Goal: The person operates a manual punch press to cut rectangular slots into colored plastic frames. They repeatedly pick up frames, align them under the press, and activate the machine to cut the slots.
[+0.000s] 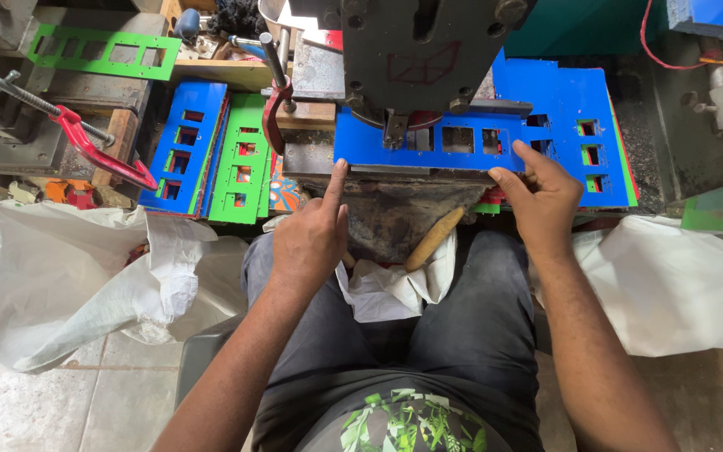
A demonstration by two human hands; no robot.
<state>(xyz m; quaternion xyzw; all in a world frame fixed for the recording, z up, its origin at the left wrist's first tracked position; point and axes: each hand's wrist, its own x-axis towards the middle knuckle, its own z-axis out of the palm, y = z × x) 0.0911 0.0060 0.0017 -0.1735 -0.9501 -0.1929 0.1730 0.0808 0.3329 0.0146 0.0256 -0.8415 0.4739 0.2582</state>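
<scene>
Plastic strip [428,144], blue with square cut-outs, lies on the press bed under the grey press head [416,50]. Right hand [537,197] pinches its right end; left hand [311,238] presses one straight forefinger on its left edge (other fingers curled). Blue and green strips [211,155] are stacked at left; white sacks [77,276] flank the knees.

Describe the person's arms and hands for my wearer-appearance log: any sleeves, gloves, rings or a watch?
Both forearms are bare, no sleeves showing. The left hand and right hand are bare too: no gloves, and no rings, watch or wristband visible.
</scene>
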